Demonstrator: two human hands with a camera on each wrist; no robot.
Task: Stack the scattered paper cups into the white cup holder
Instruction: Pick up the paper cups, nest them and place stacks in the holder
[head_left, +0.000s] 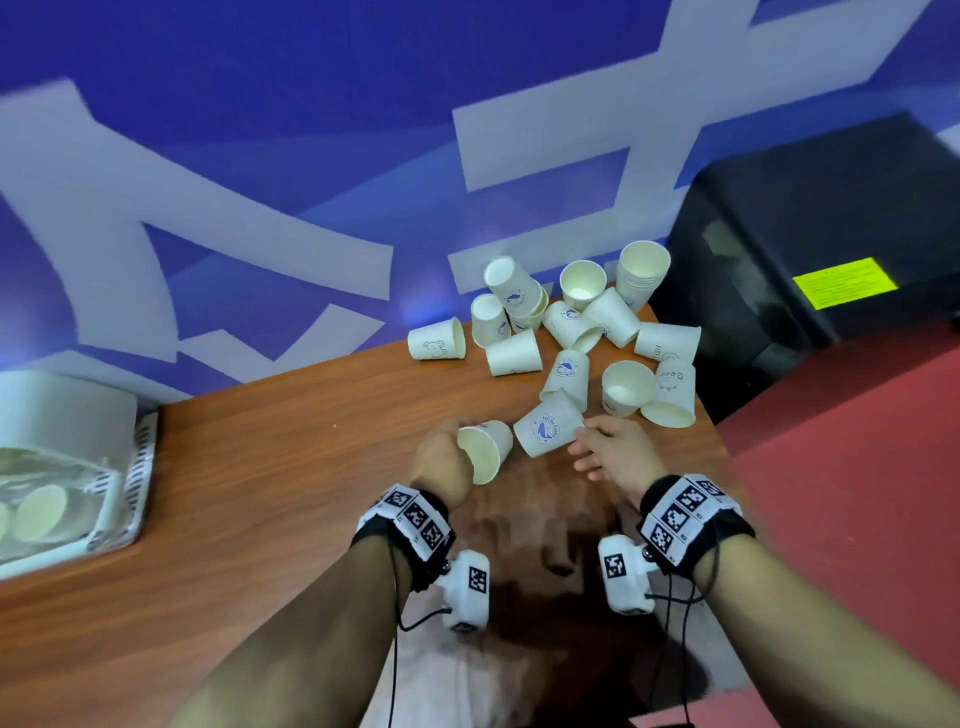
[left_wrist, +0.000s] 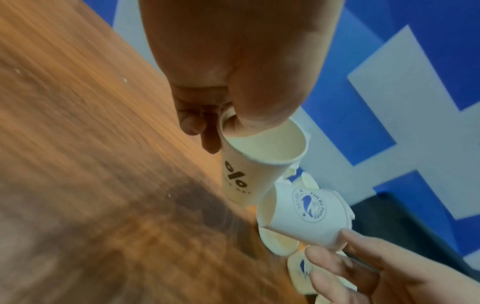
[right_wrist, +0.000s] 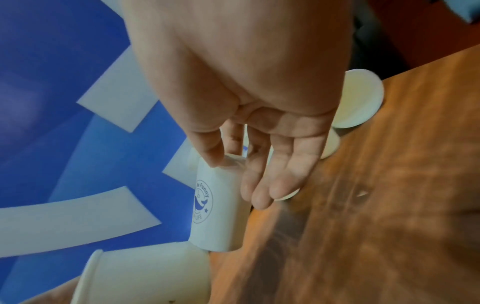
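Note:
My left hand (head_left: 456, 442) grips a white paper cup (head_left: 484, 451) by its rim just above the wooden table (head_left: 291, 467). The left wrist view shows my thumb inside this "%" printed cup (left_wrist: 259, 164) and my fingers (left_wrist: 193, 123) outside it. My right hand (head_left: 586, 434) pinches the base of a whale-logo cup (head_left: 548, 428), which lies tilted on the table right beside the first cup. In the right wrist view my thumb and forefinger hold that whale cup (right_wrist: 218, 205) at its bottom end. Several more cups (head_left: 571, 327) lie scattered behind. The white cup holder (head_left: 67, 405) stands at far left.
A black box (head_left: 831, 234) stands just right of the cup pile, off the table's right edge. Red floor (head_left: 857, 467) lies beyond that edge. A blue and white wall (head_left: 260, 156) backs the table. Cup rims (head_left: 39, 512) show inside the holder.

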